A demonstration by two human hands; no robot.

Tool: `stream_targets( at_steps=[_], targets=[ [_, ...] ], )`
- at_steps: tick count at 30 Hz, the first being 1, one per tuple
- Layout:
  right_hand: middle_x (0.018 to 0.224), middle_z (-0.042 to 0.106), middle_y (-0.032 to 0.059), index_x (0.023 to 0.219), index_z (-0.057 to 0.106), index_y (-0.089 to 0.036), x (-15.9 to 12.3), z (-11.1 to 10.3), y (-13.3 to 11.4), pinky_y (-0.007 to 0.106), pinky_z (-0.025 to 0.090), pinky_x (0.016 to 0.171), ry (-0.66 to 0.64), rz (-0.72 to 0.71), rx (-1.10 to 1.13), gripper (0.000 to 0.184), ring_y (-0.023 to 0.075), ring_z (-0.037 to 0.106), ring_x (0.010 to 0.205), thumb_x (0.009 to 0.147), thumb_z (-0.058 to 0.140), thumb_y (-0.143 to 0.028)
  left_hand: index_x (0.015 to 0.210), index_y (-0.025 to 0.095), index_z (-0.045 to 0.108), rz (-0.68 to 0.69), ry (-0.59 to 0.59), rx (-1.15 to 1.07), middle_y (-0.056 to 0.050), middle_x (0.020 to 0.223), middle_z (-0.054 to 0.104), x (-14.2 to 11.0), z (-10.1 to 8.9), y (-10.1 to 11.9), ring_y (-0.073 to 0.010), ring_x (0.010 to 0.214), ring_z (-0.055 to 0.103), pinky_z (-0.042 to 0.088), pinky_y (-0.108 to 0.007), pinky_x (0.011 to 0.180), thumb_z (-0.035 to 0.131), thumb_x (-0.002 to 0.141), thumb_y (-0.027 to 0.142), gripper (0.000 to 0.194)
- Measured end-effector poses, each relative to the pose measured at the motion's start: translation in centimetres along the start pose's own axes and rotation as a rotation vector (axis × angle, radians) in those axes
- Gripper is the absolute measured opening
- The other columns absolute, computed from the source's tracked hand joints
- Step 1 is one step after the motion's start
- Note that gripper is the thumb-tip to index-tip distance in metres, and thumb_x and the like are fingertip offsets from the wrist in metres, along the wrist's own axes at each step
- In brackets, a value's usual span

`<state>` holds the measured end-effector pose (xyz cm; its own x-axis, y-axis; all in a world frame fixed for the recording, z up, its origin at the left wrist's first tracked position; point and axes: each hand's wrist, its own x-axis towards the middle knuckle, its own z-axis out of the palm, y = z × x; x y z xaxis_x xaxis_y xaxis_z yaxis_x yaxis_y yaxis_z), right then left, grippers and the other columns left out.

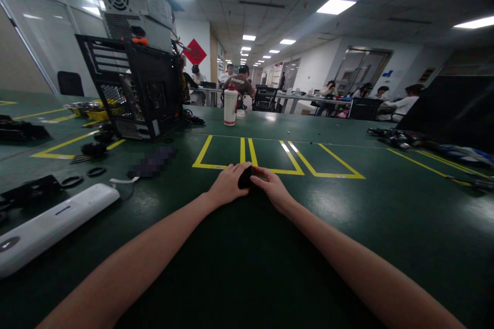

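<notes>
Two hands meet at twelve o'clock: left hand [230,184] and right hand [272,187] curl around small black object [245,178] on green table [347,226]; progress unclear, computer case [133,90] at ten o'clock stands open.

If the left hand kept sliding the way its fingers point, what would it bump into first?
The left hand points toward the right hand, so it would probably meet the small black thing held between them straight away; it seems to touch it already.

My bench: green table [386,226] with yellow tape outlines [247,157]. Ceiling light panels [335,6] lit. Glass partition [50,36] left; far desks [309,96] occupied, probably an open office.
</notes>
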<state>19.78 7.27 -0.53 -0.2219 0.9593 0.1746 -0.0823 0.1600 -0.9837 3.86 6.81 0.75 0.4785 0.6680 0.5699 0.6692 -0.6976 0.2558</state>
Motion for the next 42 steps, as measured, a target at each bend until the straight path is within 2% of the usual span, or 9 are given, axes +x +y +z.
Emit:
stream_targets(
  at_steps=[5,9,14,18,22,25,31,38,42],
  targets=[
    [0.101,0.056,0.0018,0.093,0.052,-0.022,-0.38,-0.07,-0.11,0.035,0.038,0.090,-0.067,-0.065,0.055,0.036,0.0159,0.052,0.098,0.060,0.065,-0.017,0.120,0.020,0.032,-0.011,-0.004,-0.004,-0.005,0.108,0.051,0.01,-0.03,0.01,-0.0212,0.090,0.049,0.041,-0.036,0.079,0.062,0.064,0.022,0.063],
    [0.100,0.056,0.0018,0.093,0.053,-0.023,-0.50,0.01,-0.09,0.034,0.040,0.087,-0.018,-0.076,0.018,0.028,0.0150,0.053,0.095,0.066,0.060,-0.026,0.120,0.021,0.032,-0.011,0.006,-0.010,-0.005,0.109,0.051,0.05,0.08,-0.03,-0.0213,0.091,0.049,0.040,-0.037,0.080,0.062,0.064,0.023,0.063],
    [0.104,0.056,0.0041,0.099,0.053,-0.021,0.00,-0.17,0.21,0.036,0.038,0.089,0.001,-0.010,-0.009,0.036,0.0167,0.052,0.097,0.064,0.061,-0.025,0.120,0.021,0.032,-0.012,0.000,-0.017,-0.005,0.109,0.051,-0.01,0.00,0.03,-0.0214,0.091,0.049,0.040,-0.037,0.080,0.062,0.064,0.021,0.063],
    [0.103,0.056,0.0018,0.094,0.052,-0.022,-0.19,-0.12,0.19,0.035,0.040,0.089,-0.058,-0.062,0.044,0.037,0.0163,0.052,0.098,0.060,0.064,-0.018,0.120,0.021,0.032,-0.010,0.003,-0.012,-0.005,0.109,0.051,0.00,-0.03,0.04,-0.0212,0.090,0.049,0.041,-0.036,0.079,0.062,0.064,0.021,0.064],
    [0.098,0.058,0.0017,0.091,0.053,-0.022,-0.40,0.16,-0.10,0.034,0.040,0.088,-0.006,-0.095,0.023,0.027,0.0153,0.053,0.095,0.065,0.061,-0.024,0.120,0.021,0.032,-0.012,0.005,-0.008,-0.005,0.109,0.050,0.06,0.08,0.01,-0.0210,0.090,0.049,0.040,-0.036,0.080,0.063,0.064,0.023,0.064],
    [0.103,0.057,0.0034,0.095,0.054,-0.021,-0.23,0.19,-0.18,0.036,0.038,0.090,0.034,-0.055,-0.009,0.030,0.0160,0.053,0.096,0.066,0.059,-0.025,0.119,0.020,0.033,-0.015,0.002,-0.005,-0.005,0.108,0.051,0.10,0.09,0.03,-0.0214,0.091,0.049,0.040,-0.036,0.081,0.063,0.064,0.023,0.063],
    [0.104,0.056,0.0018,0.096,0.052,-0.022,-0.45,0.00,-0.15,0.036,0.038,0.090,-0.062,-0.067,0.024,0.037,0.0162,0.051,0.099,0.061,0.062,-0.018,0.120,0.021,0.033,-0.013,-0.007,-0.005,-0.005,0.109,0.051,0.10,0.06,0.05,-0.0215,0.090,0.049,0.041,-0.036,0.079,0.062,0.064,0.022,0.063],
    [0.103,0.056,0.0024,0.098,0.052,-0.023,-0.22,0.08,0.03,0.035,0.038,0.090,0.027,-0.062,0.022,0.032,0.0157,0.051,0.099,0.067,0.058,-0.024,0.119,0.021,0.034,-0.020,-0.007,0.002,-0.005,0.108,0.051,0.17,0.06,-0.01,-0.0218,0.089,0.049,0.041,-0.036,0.078,0.062,0.064,0.023,0.062],
    [0.104,0.056,0.0034,0.097,0.053,-0.021,-0.11,0.04,-0.02,0.035,0.036,0.092,-0.033,-0.024,0.057,0.035,0.0156,0.051,0.098,0.064,0.061,-0.018,0.120,0.021,0.032,-0.015,-0.015,-0.006,-0.005,0.108,0.051,0.14,-0.07,0.03,-0.0216,0.089,0.049,0.041,-0.036,0.078,0.062,0.064,0.022,0.064]
  ],
)
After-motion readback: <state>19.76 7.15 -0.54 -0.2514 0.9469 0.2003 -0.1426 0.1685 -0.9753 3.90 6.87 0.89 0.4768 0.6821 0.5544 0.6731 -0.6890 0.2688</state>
